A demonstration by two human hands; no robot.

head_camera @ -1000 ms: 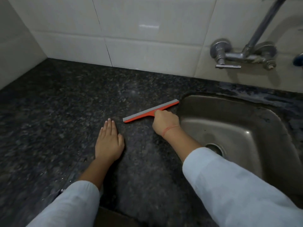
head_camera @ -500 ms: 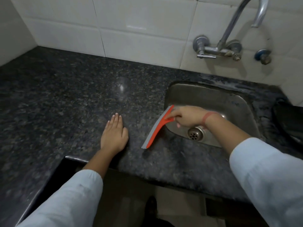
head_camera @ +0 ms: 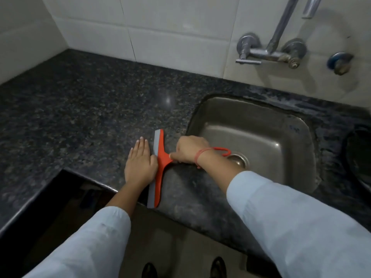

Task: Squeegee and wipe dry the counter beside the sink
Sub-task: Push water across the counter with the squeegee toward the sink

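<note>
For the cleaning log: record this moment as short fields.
surface: dark speckled counter, left of the steel sink
tool: orange squeegee, blade running front to back on the counter
right hand: fingers closed on the squeegee handle
left hand: flat on the counter, right beside the blade
wall: tap above the sink
cloth: none in view

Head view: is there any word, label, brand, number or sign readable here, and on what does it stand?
None readable.
Sink: a small bluish mark on the right inner wall, too blurred to read.
Squeegee, tap, tiles and counter: no print visible.
</note>
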